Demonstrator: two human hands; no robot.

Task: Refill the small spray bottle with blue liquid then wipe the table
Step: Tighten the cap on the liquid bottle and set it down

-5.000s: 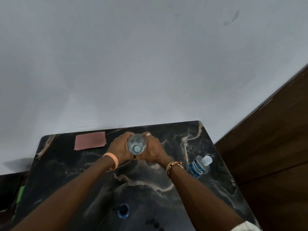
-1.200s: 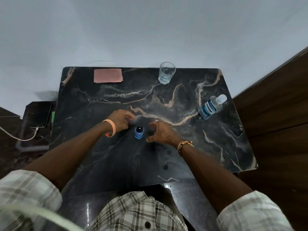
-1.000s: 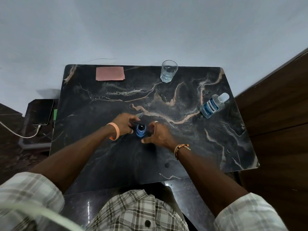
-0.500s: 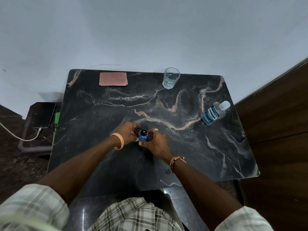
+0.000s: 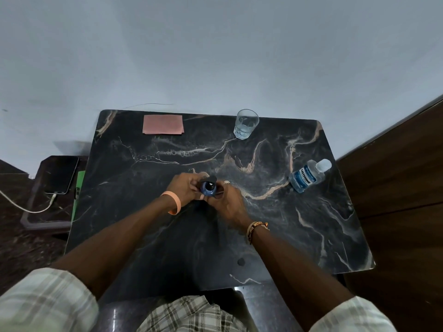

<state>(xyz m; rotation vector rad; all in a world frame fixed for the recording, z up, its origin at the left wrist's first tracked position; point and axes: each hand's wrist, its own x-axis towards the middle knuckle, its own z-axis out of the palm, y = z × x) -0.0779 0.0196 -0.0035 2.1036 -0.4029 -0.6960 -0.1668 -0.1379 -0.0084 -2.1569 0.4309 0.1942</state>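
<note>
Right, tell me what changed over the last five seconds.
The glass, held in both hands five seconds ago, was let go and stands at the far edge of the table. The left hand and right hand moved back to mid-table and now grip the small spray bottle. The pink cloth and mouthwash bottle stayed put.

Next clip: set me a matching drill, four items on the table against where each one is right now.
Things:
1. cloth
2. glass
3. mouthwash
4. spray bottle

Places:
A. gripped, middle of table
B. far left corner
C. near right edge
D. far edge, right of centre

Pairs: 1-B, 2-D, 3-C, 4-A
</note>
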